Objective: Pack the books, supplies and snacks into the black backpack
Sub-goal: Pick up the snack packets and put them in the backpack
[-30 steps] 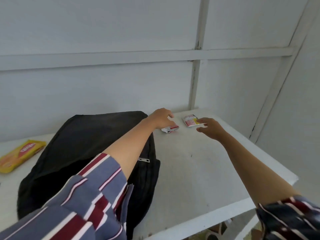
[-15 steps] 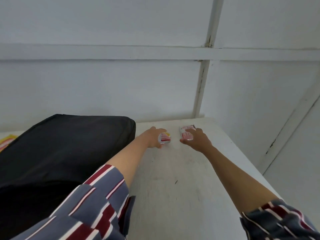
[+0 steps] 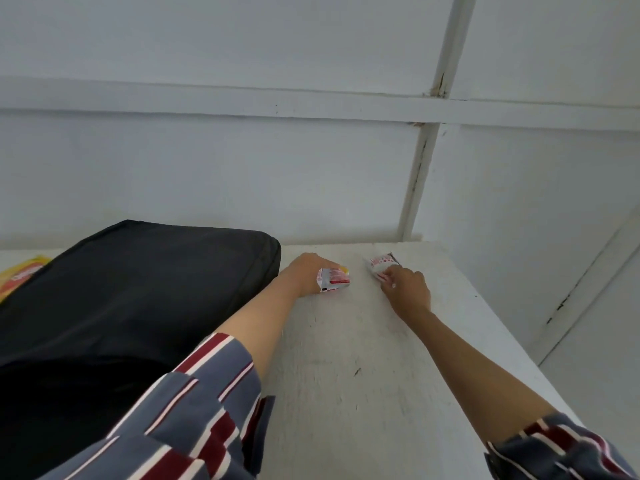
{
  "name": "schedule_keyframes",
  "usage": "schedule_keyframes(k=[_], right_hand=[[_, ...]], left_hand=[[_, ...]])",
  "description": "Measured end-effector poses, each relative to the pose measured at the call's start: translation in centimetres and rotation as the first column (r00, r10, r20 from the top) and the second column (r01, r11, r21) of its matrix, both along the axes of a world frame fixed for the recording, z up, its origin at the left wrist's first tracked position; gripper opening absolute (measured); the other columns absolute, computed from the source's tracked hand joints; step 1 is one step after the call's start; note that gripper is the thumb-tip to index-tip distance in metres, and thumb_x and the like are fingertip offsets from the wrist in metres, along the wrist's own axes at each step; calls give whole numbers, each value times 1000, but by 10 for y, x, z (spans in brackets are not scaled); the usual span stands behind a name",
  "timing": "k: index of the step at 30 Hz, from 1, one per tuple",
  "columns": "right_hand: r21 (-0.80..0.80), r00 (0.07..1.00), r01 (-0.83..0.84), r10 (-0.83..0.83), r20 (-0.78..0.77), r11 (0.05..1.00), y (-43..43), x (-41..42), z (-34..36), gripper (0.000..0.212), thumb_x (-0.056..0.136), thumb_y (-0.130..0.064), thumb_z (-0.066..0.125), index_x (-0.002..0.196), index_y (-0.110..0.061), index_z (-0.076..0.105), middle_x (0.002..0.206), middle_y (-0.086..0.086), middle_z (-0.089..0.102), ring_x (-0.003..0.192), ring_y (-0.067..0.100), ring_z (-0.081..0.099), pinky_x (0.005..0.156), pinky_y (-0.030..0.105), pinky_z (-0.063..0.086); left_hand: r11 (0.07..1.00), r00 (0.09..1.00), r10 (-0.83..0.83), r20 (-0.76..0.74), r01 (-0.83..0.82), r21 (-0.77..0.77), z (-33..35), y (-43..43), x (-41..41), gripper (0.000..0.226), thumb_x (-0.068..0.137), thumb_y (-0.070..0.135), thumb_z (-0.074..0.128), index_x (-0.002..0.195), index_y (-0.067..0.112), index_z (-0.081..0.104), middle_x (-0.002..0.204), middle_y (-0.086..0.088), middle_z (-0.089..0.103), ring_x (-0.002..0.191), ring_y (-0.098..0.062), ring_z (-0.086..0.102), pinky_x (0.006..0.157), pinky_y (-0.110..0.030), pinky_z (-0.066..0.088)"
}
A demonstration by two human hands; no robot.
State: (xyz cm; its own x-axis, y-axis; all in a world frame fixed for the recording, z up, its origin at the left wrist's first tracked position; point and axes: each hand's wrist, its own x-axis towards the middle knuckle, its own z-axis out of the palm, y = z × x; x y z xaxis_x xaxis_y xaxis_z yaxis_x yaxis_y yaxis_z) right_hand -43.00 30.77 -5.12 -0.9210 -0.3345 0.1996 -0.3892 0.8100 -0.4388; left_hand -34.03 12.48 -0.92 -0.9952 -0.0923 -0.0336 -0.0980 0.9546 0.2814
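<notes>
The black backpack [image 3: 138, 289] lies flat on the left part of the white counter [image 3: 346, 375]. Its opening is not visible, so its contents cannot be determined. A yellow packet [image 3: 19, 277] lies at the backpack's far left edge, partly hidden.

The left hand [image 3: 304, 275] is just right of the backpack's far corner, fingers curled round a small red-and-white packet [image 3: 334, 280]. The right hand [image 3: 410, 292] is near it. Its fingers are bent and pinch the near end of a second red-and-white packet [image 3: 381, 263], which rests on the counter. Both packets are outside the backpack.
</notes>
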Motion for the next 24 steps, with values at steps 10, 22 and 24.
schedule_keyframes(k=[10, 22, 24], right_hand=[[-148, 995, -66, 54, -81, 987, 0, 23, 60, 24, 86, -20, 59, 108, -13, 64, 105, 15, 67, 97, 35, 59, 74, 35, 45], [-363, 959, -254, 186, -212, 897, -91, 157, 143, 25, 88, -29, 61, 106, -11, 64, 108, 14, 66, 92, 31, 61, 68, 27, 42], [-387, 954, -284, 219, -204, 877, -112, 189, 144, 23, 87, -27, 61, 104, -12, 65, 109, 13, 66, 95, 28, 61, 71, 26, 42]], left_hand=[[993, 977, 32, -210, -8, 114, 62, -10, 32, 61, 79, -2, 64, 135, 18, 47, 119, -16, 56, 107, -29, 54, 80, -25, 42], [994, 898, 90, -430, -56, 92, 139, -92, 169, 66, 75, -2, 66, 131, 30, 52, 108, -6, 52, 92, -15, 46, 73, -20, 36], [994, 898, 91, -430, -57, 90, 140, -113, 204, 66, 75, -1, 66, 131, 30, 51, 107, -3, 50, 92, -14, 44, 71, -18, 36]])
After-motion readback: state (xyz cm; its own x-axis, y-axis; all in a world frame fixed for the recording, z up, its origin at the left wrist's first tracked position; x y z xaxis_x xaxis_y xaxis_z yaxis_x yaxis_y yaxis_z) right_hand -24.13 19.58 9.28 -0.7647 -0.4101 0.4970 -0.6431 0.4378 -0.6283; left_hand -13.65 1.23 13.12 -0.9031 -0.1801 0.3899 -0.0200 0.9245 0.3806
